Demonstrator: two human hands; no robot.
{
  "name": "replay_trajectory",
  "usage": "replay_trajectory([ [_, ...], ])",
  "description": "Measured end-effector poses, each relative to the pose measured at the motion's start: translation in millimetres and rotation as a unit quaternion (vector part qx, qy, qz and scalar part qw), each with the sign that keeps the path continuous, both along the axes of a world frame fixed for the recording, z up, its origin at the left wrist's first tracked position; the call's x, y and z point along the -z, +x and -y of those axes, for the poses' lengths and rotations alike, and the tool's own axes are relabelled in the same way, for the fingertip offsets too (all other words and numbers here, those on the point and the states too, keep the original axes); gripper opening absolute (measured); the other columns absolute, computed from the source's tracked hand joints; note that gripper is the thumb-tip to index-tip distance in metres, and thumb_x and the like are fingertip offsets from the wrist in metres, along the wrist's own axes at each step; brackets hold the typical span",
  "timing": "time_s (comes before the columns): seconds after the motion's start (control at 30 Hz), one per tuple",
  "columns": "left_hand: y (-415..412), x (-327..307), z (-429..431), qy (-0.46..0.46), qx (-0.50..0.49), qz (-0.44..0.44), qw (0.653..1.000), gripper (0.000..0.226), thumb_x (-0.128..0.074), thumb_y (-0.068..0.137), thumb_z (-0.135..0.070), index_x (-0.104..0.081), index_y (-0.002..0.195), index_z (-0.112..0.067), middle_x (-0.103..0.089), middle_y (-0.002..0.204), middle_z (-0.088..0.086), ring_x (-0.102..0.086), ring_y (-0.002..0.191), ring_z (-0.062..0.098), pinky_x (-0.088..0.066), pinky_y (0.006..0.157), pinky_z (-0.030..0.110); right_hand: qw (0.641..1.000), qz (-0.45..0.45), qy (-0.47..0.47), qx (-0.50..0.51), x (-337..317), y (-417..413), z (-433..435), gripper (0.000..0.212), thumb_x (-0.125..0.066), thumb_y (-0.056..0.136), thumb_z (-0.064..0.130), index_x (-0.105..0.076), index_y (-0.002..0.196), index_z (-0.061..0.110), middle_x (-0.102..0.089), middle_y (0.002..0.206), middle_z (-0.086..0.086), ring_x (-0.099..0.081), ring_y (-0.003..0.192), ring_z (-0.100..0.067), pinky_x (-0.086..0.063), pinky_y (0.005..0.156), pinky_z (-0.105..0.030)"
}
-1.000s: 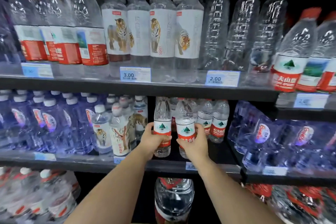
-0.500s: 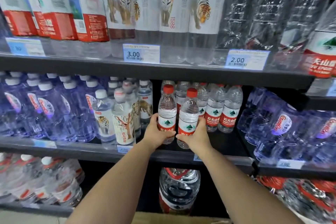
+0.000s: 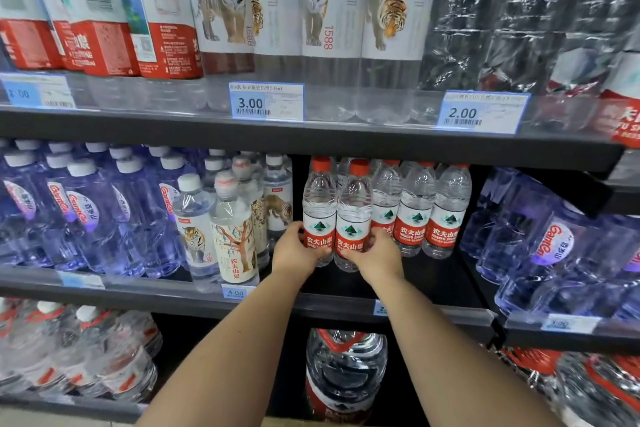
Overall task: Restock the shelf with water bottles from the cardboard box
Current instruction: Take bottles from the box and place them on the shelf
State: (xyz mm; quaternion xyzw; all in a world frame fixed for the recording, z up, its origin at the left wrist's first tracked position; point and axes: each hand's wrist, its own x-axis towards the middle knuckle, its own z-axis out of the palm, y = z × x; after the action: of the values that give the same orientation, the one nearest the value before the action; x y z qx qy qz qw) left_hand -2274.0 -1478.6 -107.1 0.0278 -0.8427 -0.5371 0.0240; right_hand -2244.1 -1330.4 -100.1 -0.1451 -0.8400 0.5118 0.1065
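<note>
The left hand (image 3: pixel 298 248) grips a small clear plastic water bottle with a red cap and red-and-white label (image 3: pixel 319 204), fingers curled round its lower body. The right hand (image 3: pixel 375 255) grips a matching second bottle (image 3: pixel 353 215) the same way. Both bottles are upright and touching over the dark middle shelf (image 3: pixel 433 281), just left of the row of identical bottles (image 3: pixel 415 208). The low grips probably steady them for sliding back, labels outward.

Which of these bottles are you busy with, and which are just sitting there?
Part of the job: left hand gripping small clear red-capped water bottle; right hand gripping second red-capped bottle; black middle shelf; matching red-labelled bottles behind.
Just sitting there: purple-tinted bottles; tall white tiger-label bottles; blue 3.00 price tag; big clear jug below.
</note>
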Motion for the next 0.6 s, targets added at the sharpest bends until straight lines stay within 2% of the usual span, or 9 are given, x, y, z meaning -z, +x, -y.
replay_trajectory([
  [0.1, -13, 4, -7, -0.012, -0.008, -0.009, 1.0, 0.063, -0.081, 0.077, -0.021, -0.052, 0.133, -0.018, -0.064, 0.125, 0.001, -0.06, 0.115, 0.021, -0.046, 0.092, 0.033, 0.999, -0.004, 0.014, 0.028, 5, -13, -1, 0.042, -0.082, 0.074, 0.017, -0.061, 0.109, 0.007, -0.069, 0.106, -0.005, -0.066, 0.098, -0.023, -0.045, 0.072, -0.027],
  [0.2, -23, 8, -14, -0.006, -0.025, -0.004, 1.0, 0.063, -0.077, 0.081, -0.017, -0.048, 0.138, -0.015, -0.062, 0.13, 0.004, -0.057, 0.12, 0.022, -0.044, 0.098, 0.035, 0.998, -0.008, 0.003, 0.06, 8, -22, -4, 0.029, -0.081, 0.075, 0.017, -0.061, 0.093, 0.01, -0.065, 0.084, -0.001, -0.067, 0.088, -0.024, -0.047, 0.071, -0.028],
  [0.27, -30, 11, -16, 0.011, -0.044, 0.004, 0.999, 0.063, -0.076, 0.082, -0.015, -0.045, 0.137, -0.013, -0.06, 0.133, 0.005, -0.057, 0.121, 0.022, -0.044, 0.099, 0.035, 0.997, -0.002, 0.006, 0.078, 9, -26, -4, 0.028, -0.082, 0.074, 0.022, -0.058, 0.085, 0.013, -0.06, 0.077, 0.003, -0.065, 0.08, -0.021, -0.049, 0.07, -0.03],
  [0.4, -39, 15, -17, 0.007, -0.053, 0.002, 0.999, 0.054, -0.073, 0.085, -0.016, -0.046, 0.132, -0.013, -0.062, 0.128, 0.005, -0.059, 0.116, 0.021, -0.044, 0.09, 0.029, 0.994, 0.017, 0.042, 0.1, 7, -29, 0, 0.036, -0.081, 0.075, 0.031, -0.049, 0.065, 0.018, -0.056, 0.068, 0.004, -0.059, 0.073, -0.021, -0.049, 0.069, -0.033],
  [0.43, -40, 16, -17, 0.0, -0.054, -0.002, 0.999, 0.053, -0.072, 0.086, -0.016, -0.047, 0.132, -0.014, -0.063, 0.126, 0.005, -0.06, 0.114, 0.021, -0.044, 0.089, 0.03, 0.994, 0.02, 0.041, 0.101, 7, -30, 0, 0.035, -0.081, 0.076, 0.031, -0.051, 0.066, 0.015, -0.054, 0.066, 0.005, -0.058, 0.072, -0.02, -0.047, 0.068, -0.032],
  [0.5, -42, 18, -17, -0.007, -0.055, -0.005, 0.998, 0.052, -0.072, 0.085, -0.018, -0.047, 0.131, -0.016, -0.064, 0.124, 0.005, -0.061, 0.112, 0.022, -0.047, 0.092, 0.033, 0.994, 0.024, 0.051, 0.094, 8, -32, 1, 0.028, -0.079, 0.077, 0.032, -0.061, 0.079, 0.01, -0.056, 0.071, 0.003, -0.059, 0.074, -0.021, -0.045, 0.067, -0.029],
  [0.6, -43, 20, -16, -0.02, -0.049, -0.006, 0.999, 0.051, -0.07, 0.086, -0.017, -0.047, 0.131, -0.016, -0.064, 0.122, 0.003, -0.062, 0.111, 0.021, -0.049, 0.094, 0.036, 0.995, 0.023, 0.06, 0.07, 9, -35, 0, 0.03, -0.075, 0.082, 0.029, -0.066, 0.096, 0.005, -0.066, 0.083, -0.005, -0.065, 0.084, -0.025, -0.051, 0.072, -0.031],
])
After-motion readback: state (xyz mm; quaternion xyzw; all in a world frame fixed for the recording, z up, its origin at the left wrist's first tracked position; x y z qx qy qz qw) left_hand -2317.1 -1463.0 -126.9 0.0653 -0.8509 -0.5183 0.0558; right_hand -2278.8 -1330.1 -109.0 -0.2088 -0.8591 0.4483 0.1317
